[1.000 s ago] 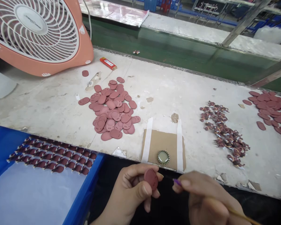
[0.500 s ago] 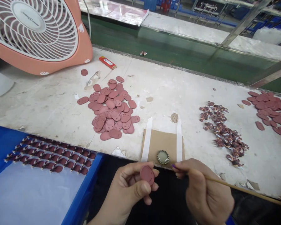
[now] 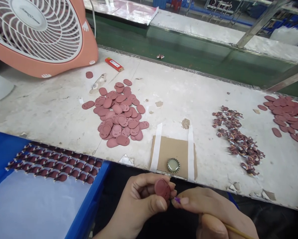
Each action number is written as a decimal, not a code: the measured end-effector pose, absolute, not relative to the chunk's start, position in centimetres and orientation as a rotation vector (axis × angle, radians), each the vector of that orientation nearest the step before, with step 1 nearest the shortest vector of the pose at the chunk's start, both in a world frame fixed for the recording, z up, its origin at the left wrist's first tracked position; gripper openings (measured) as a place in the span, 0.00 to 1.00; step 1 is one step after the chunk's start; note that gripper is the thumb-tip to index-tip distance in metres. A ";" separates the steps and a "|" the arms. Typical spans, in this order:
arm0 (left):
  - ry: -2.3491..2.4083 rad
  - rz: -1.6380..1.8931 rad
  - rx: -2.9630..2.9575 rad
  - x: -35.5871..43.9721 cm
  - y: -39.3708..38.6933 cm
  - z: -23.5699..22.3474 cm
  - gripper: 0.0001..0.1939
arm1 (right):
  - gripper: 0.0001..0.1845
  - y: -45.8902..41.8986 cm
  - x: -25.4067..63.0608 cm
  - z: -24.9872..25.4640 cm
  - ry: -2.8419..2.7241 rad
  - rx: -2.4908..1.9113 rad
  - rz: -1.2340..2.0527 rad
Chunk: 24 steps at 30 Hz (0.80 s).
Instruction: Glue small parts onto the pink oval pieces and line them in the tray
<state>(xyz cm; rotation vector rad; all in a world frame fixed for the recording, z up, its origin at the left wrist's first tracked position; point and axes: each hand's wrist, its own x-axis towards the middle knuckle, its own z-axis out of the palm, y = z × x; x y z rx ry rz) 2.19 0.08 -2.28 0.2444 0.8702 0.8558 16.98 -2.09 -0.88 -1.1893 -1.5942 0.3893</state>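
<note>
My left hand [image 3: 141,202] pinches a dark red oval piece [image 3: 162,189] between thumb and fingers, below the table's front edge. My right hand [image 3: 213,212] grips a thin wooden stick [image 3: 235,230] with a purple tip [image 3: 177,199], and that tip touches the piece's lower right edge. Just above my hands a metal bottle cap [image 3: 173,165] sits on a brown card [image 3: 172,156] taped to the table [image 3: 51,113].
A heap of red oval pieces [image 3: 120,114] lies mid-left, another heap [image 3: 288,114] far right. Small dark bits [image 3: 238,141] are scattered at right. A blue tray [image 3: 89,209] holds rows of finished pieces [image 3: 54,164]. A pink fan [image 3: 39,33] and a red lighter [image 3: 114,64] stand behind.
My right hand moved the stick from the bottle cap down and left to the oval piece. My left hand kept its hold and barely shifted.
</note>
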 end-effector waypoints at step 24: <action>0.866 0.880 0.255 1.7 0.2 -3.7 0.16 | 0.12 0.1 19.5 -3.1 -1.796 -1.420 0.257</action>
